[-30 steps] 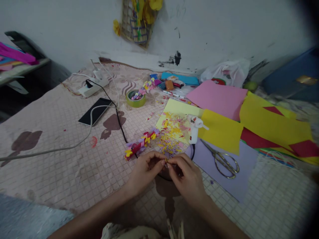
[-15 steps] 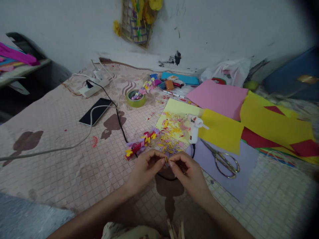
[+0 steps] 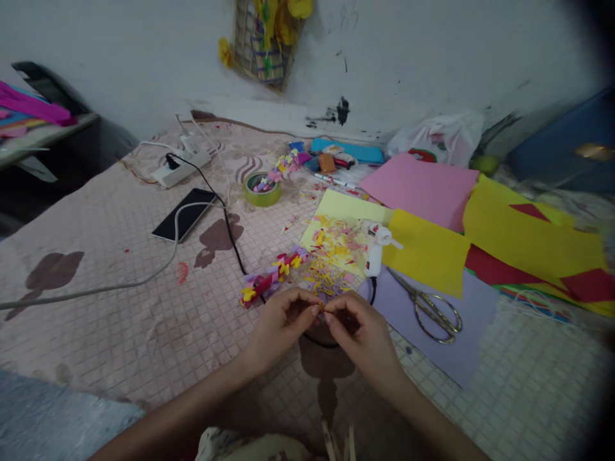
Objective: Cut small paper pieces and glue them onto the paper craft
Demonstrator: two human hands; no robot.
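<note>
My left hand [image 3: 291,322] and my right hand [image 3: 360,328] meet over the table's near side, each pinching with thumb and fingertips. Between the fingertips is a tiny yellowish piece [image 3: 321,308], mostly hidden, so its kind does not show. Just beyond my left hand lies a row of foam flowers [image 3: 273,274] in red, purple and yellow. Past my fingers, small yellow and pink scraps [image 3: 331,253] are strewn over a pale yellow sheet [image 3: 343,203]. A white glue gun [image 3: 374,253] stands beyond my right hand, and gold-handled scissors [image 3: 432,312] lie to its right on a purple sheet [image 3: 464,346].
Pink [image 3: 427,189] and yellow sheets [image 3: 533,237] spread at the right. A tape roll [image 3: 262,192] holds more small flowers. At the left are a phone [image 3: 185,216], a power strip [image 3: 180,169] and a grey cable [image 3: 120,287]. Wooden sticks [image 3: 339,445] show at the bottom edge.
The fingertips of both hands have come slightly closer together, and the yellowish piece between them is more covered. Everything on the table stays where it was.
</note>
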